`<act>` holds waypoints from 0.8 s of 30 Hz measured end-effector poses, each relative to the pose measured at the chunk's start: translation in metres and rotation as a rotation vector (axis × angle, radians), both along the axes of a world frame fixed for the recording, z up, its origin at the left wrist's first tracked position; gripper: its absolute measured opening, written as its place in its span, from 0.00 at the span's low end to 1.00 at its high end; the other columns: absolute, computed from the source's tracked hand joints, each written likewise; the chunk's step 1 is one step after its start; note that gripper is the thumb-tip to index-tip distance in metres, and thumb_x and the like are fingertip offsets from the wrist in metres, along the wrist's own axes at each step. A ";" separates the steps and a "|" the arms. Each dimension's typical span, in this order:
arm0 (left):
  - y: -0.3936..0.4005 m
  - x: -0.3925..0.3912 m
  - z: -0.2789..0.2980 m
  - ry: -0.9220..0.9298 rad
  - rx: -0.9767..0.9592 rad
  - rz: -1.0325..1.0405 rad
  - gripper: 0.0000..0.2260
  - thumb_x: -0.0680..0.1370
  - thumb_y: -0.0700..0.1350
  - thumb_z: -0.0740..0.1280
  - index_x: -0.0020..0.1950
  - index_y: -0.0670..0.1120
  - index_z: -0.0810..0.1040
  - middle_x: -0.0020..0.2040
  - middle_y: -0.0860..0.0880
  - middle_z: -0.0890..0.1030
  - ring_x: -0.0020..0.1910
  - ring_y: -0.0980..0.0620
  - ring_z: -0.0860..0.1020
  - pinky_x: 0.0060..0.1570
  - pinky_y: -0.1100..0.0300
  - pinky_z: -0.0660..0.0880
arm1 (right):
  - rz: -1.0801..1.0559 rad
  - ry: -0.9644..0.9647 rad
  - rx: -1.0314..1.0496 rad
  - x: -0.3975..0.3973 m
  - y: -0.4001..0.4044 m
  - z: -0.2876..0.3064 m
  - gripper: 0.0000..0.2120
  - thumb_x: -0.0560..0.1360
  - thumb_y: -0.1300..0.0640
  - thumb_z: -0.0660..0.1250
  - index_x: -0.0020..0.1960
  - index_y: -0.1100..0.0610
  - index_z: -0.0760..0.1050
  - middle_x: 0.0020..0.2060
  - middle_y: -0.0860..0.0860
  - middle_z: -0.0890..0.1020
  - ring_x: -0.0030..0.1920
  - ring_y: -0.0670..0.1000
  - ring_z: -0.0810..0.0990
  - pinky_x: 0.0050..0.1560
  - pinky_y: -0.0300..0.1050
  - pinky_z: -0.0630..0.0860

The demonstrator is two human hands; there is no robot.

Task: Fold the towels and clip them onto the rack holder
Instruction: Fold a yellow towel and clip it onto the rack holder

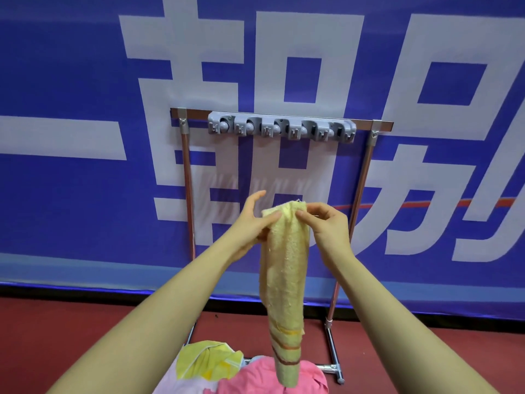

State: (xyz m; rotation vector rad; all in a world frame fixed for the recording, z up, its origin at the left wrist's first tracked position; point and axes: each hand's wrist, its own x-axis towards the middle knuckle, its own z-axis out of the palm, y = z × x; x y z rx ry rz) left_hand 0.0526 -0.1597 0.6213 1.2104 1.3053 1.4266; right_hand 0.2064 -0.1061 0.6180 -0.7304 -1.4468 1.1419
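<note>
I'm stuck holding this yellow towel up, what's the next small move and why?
Probably lift the yellow towel toward the grey clip holder: both hands pinch its folded top edge, it hangs in a narrow strip, and every clip looks empty.

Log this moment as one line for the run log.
step: fold | yellow towel hangs folded lengthwise | left hand and right hand pinch its top | rack holder clips bare | towel pile below
</note>
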 end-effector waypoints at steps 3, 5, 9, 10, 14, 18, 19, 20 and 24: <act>0.002 0.010 -0.011 -0.003 0.049 0.020 0.28 0.75 0.36 0.69 0.66 0.59 0.62 0.43 0.45 0.82 0.41 0.52 0.82 0.42 0.59 0.79 | -0.052 -0.024 -0.013 0.005 0.003 -0.003 0.04 0.72 0.62 0.72 0.44 0.55 0.82 0.39 0.49 0.84 0.44 0.45 0.82 0.42 0.34 0.77; 0.005 0.016 -0.012 -0.018 0.094 0.091 0.24 0.76 0.34 0.67 0.65 0.55 0.66 0.42 0.44 0.82 0.38 0.51 0.80 0.35 0.61 0.77 | -0.105 -0.052 0.003 0.011 0.005 -0.004 0.03 0.71 0.61 0.73 0.44 0.55 0.82 0.40 0.50 0.84 0.46 0.48 0.82 0.47 0.40 0.78; 0.016 0.023 -0.013 0.056 0.129 0.146 0.18 0.76 0.36 0.66 0.57 0.57 0.70 0.41 0.38 0.77 0.36 0.43 0.71 0.32 0.53 0.72 | -0.174 -0.138 0.091 0.022 0.009 -0.001 0.02 0.72 0.60 0.71 0.45 0.56 0.81 0.39 0.51 0.83 0.44 0.48 0.80 0.48 0.43 0.78; 0.018 0.025 -0.013 0.083 0.134 0.151 0.17 0.76 0.36 0.66 0.55 0.58 0.70 0.41 0.37 0.77 0.36 0.43 0.71 0.34 0.52 0.73 | -0.176 -0.146 0.092 0.024 0.010 -0.001 0.02 0.73 0.60 0.71 0.45 0.56 0.81 0.40 0.52 0.83 0.44 0.48 0.80 0.47 0.44 0.78; 0.019 0.033 -0.003 0.113 0.199 0.174 0.15 0.76 0.33 0.65 0.56 0.52 0.73 0.49 0.44 0.81 0.46 0.50 0.79 0.45 0.56 0.78 | -0.146 -0.112 0.054 0.029 0.010 0.002 0.06 0.72 0.60 0.72 0.49 0.56 0.79 0.43 0.53 0.82 0.45 0.50 0.80 0.47 0.47 0.78; 0.020 0.035 0.009 0.093 0.262 0.183 0.11 0.77 0.33 0.63 0.52 0.48 0.78 0.54 0.49 0.80 0.56 0.53 0.78 0.53 0.61 0.77 | 0.046 -0.084 0.046 0.031 0.003 0.007 0.21 0.71 0.67 0.71 0.59 0.49 0.74 0.51 0.50 0.80 0.48 0.48 0.81 0.47 0.45 0.80; 0.021 0.034 0.012 0.108 0.273 0.193 0.11 0.77 0.33 0.63 0.52 0.48 0.79 0.54 0.50 0.80 0.56 0.53 0.78 0.55 0.61 0.76 | 0.092 -0.072 0.042 0.031 0.002 0.008 0.25 0.71 0.68 0.70 0.61 0.47 0.72 0.50 0.50 0.80 0.47 0.46 0.82 0.47 0.44 0.80; 0.023 0.032 0.015 0.124 0.283 0.206 0.12 0.77 0.33 0.63 0.52 0.49 0.79 0.55 0.51 0.80 0.58 0.53 0.77 0.58 0.60 0.75 | 0.119 -0.068 0.039 0.030 0.001 0.008 0.27 0.71 0.69 0.70 0.63 0.45 0.71 0.48 0.50 0.80 0.45 0.44 0.82 0.46 0.42 0.79; 0.025 0.023 0.020 0.137 0.292 0.196 0.14 0.75 0.36 0.67 0.56 0.52 0.78 0.59 0.51 0.79 0.63 0.53 0.74 0.66 0.50 0.71 | 0.164 -0.017 0.034 0.028 0.000 0.008 0.31 0.72 0.70 0.68 0.61 0.38 0.68 0.41 0.49 0.82 0.45 0.48 0.82 0.45 0.41 0.79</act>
